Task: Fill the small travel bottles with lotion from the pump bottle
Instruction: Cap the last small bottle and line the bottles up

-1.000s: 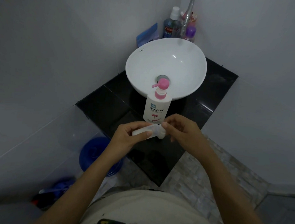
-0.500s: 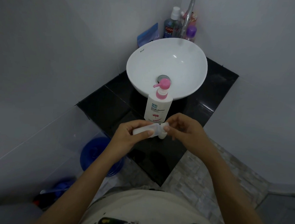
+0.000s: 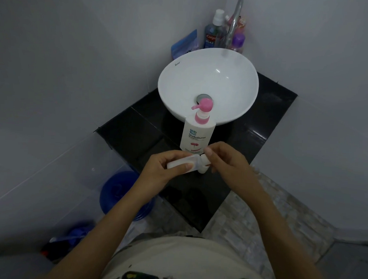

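Here, travel bottle point(image 3: 183, 164) between both hands.

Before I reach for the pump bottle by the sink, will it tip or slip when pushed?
The pump bottle looks tall and narrow, standing upright on the glossy black counter, so a push near its pink pump head would probably tip it. Its smooth plastic may be slippery. It likely feels stiff; how full it is cannot be told.

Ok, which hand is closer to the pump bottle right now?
Right. The right hand is at the travel bottle's cap, fingertips just below the pump bottle. The left hand holds the travel bottle lower and farther left.
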`<state>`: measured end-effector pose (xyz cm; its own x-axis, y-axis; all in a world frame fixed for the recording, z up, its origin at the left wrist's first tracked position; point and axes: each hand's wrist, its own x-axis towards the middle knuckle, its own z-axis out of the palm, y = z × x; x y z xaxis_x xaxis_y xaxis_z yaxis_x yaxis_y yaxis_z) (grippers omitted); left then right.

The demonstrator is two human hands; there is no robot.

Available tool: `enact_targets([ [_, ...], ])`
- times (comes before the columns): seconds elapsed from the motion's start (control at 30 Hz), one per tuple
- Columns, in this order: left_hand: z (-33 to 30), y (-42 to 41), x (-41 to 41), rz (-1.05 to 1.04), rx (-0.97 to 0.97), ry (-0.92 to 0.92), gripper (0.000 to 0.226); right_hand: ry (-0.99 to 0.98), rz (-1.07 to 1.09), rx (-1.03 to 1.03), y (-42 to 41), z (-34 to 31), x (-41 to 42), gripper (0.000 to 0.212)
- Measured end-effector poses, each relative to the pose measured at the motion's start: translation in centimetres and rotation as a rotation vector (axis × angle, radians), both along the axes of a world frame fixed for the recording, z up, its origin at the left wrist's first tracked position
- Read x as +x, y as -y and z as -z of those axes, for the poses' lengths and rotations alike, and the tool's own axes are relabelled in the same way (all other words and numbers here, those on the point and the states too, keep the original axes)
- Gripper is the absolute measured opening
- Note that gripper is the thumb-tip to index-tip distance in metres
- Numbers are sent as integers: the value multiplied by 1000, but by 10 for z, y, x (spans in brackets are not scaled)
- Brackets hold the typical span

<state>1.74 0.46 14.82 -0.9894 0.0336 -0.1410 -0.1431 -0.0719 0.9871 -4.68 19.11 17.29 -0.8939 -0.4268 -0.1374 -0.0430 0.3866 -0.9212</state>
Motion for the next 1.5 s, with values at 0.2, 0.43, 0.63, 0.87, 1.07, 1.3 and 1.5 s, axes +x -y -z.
enact_targets([
  [0.2, 2, 2, 0, -25, 7, 9, 32, -41, -17, 19, 1, 1, 4, 11],
  [0.43, 5, 2, 1, -32, 37, 13, 31, 18, -24, -26, 2, -1, 7, 18],
  [0.63, 9, 4, 1, -24, 18, -21, 33, 113, 34, -111, 2, 4, 9, 12],
  [0.87, 13, 2, -1, -35, -23, -29, 33, 190, 138, -137, 7, 15, 10, 19],
  [1.07, 16, 2, -4, -49, -72, -34, 34, 211, 168, -97, 11, 20, 7, 22],
  [1.3, 23, 5, -10, -51, -136, -24, 33, 193, 172, -68, 13, 22, 2, 17],
  [1.5, 39, 10, -15, 7, -403, -25, 42, 94, 91, 54, 16, 33, -1, 19],
])
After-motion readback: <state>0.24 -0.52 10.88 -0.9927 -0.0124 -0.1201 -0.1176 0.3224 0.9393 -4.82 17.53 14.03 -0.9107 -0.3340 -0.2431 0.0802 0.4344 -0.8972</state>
